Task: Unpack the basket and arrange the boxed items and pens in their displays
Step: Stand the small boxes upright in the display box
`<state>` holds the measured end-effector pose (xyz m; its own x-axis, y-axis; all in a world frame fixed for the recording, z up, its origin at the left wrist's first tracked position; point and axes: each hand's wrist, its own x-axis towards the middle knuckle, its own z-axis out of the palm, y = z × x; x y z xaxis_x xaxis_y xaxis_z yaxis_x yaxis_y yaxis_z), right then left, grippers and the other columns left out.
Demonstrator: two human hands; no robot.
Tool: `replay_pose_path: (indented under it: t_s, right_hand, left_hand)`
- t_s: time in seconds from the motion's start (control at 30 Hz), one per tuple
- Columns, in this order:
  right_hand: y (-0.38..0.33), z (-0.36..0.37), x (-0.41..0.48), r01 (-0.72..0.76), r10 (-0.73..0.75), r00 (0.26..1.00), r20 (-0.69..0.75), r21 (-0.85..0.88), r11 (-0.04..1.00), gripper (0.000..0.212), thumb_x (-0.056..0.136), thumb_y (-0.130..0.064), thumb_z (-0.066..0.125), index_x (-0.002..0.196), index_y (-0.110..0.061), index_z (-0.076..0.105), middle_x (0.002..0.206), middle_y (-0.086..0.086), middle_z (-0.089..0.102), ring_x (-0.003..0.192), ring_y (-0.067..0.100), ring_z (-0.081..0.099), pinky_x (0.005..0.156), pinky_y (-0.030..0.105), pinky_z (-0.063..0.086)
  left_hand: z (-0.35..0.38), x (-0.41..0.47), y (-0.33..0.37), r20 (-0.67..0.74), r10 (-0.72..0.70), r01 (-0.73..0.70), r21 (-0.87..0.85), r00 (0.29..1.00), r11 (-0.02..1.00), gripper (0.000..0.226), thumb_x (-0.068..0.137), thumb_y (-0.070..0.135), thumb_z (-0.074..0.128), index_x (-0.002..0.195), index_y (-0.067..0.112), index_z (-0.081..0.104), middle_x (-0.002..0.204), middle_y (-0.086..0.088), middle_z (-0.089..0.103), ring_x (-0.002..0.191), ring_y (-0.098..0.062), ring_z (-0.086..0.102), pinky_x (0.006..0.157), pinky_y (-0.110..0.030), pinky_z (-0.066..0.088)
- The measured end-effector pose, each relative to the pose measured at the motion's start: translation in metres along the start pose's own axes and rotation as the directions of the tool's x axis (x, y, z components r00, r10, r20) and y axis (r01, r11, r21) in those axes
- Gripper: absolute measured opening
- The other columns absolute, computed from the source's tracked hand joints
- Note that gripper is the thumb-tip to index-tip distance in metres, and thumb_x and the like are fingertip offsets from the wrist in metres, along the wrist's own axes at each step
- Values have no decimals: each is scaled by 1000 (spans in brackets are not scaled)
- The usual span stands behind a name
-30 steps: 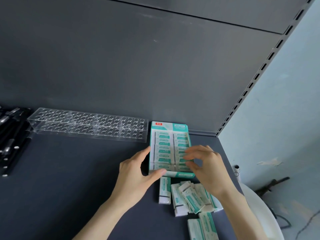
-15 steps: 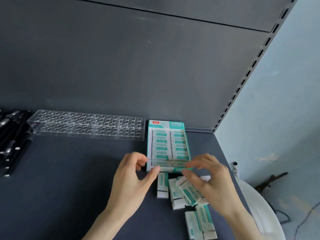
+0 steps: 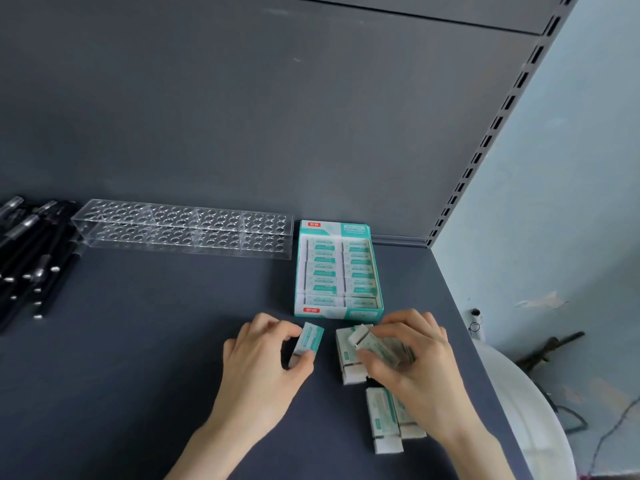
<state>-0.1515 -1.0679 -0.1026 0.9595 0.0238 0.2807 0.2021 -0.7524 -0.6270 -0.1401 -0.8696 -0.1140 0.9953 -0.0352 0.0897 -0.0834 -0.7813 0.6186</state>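
The right hand (image 3: 412, 358) covers most of the loose boxes (image 3: 349, 365) heaped under its palm, so their number cannot be told, and the print on every wrapper is too blurred to read. Its fingers curl down and pinch a second small box (image 3: 365, 339), tilted on top of that heap. Just inside its wrist lies a pair of boxes (image 3: 382, 420), side by side, partly hidden by the forearm. Outside that wrist, a white rounded object (image 3: 519, 410) is cut off by the frame edge (what it is cannot be told).

The left hand (image 3: 266, 358) pinches a small box (image 3: 309, 342) between thumb and curled fingers, holding it tilted just off its fingertips; whether its lower end touches the shelf (image 3: 138, 341) cannot be told. The two hands are near each other but apart.

Just beyond both sets of fingertips stands the teal display carton (image 3: 337, 312), open-topped, with two rows of the same boxes in it. Farther out and to the outer side of the left hand sits the clear rack (image 3: 183, 228), and well beyond that the black pens (image 3: 31, 258) lie piled, cut off at the frame edge.
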Motion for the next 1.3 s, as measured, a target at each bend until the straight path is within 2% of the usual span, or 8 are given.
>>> replay_pose_path:
  t_s: [0.2, 0.4, 0.5, 0.67, 0.83, 0.97, 1.1, 1.3]
  right_hand:
    - [-10, 0, 7, -43, 42, 999, 12, 181, 982, 18, 73, -34, 75, 87, -36, 64, 83, -21, 64, 84, 3, 56, 72, 6, 37]
    - [-18, -1, 30, -72, 29, 993, 115, 393, 917, 34, 85, -6, 65, 99, -37, 63, 99, -18, 64, 80, -5, 59, 68, 7, 44]
    - [-17, -4, 40, -135, 32, 979, 201, 525, 840, 37, 88, 3, 57, 101, -30, 65, 95, -18, 65, 83, -4, 62, 67, 9, 47]
    - [-17, -2, 53, -200, 65, 974, 219, 683, 702, 21, 80, 4, 67, 92, -10, 58, 97, -2, 72, 81, 17, 70, 65, 20, 53]
    - [-18, 4, 59, -233, 108, 969, 222, 681, 694, 27, 70, -17, 75, 95, -16, 64, 94, 3, 73, 72, 18, 68, 68, 24, 55]
    - [-19, 10, 64, -196, 95, 977, 191, 627, 754, 32, 77, 1, 72, 100, -21, 68, 101, -3, 67, 76, 16, 66, 69, 24, 53]
    - [-15, 13, 67, -181, 142, 982, 121, 434, 882, 28, 75, -7, 76, 91, -28, 67, 80, -9, 67, 73, 7, 65, 70, 16, 52]
    - [-14, 20, 71, -89, 32, 982, 184, 311, 946, 25, 75, -4, 76, 88, -25, 69, 93, -7, 61, 77, 4, 63, 73, 13, 51]
  left_hand:
    - [-1, -6, 6, -15, -22, 25, 164, 1000, 986, 35, 87, 57, 47, 114, 35, 52, 105, 16, 36, 105, -8, 44, 88, -25, 31]
    - [-14, -6, -1, -36, -68, 60, -183, 997, 981, 15, 82, 23, 68, 88, 31, 56, 79, 16, 64, 73, -3, 59, 68, -26, 48]
    - [-25, 1, -7, 67, -106, 125, -467, 992, 875, 16, 83, 16, 68, 91, 30, 65, 79, 4, 69, 71, -6, 64, 69, -27, 51]
    - [-33, 30, 5, 206, -123, 239, -804, 971, 545, 10, 97, 9, 48, 100, 8, 57, 79, 1, 70, 68, -16, 68, 61, -23, 54]
    - [-27, 58, 13, 329, -12, 283, -794, 944, 538, 10, 90, 21, 62, 83, 13, 63, 63, 0, 49, 51, -10, 38, 48, -22, 33]
    - [-25, 69, 11, 366, 40, 275, -764, 930, 584, 18, 86, 19, 68, 71, 26, 74, 55, 10, 44, 46, -4, 33, 43, -16, 25]
    - [-20, 72, 5, 249, -86, 248, -746, 965, 618, 5, 84, 22, 70, 84, 19, 66, 50, 19, 56, 42, 4, 47, 42, -7, 33]
    - [-13, 77, -5, 137, -265, 261, -816, 954, 516, 4, 92, 13, 52, 93, 9, 53, 70, 2, 63, 49, -5, 46, 44, -18, 38]
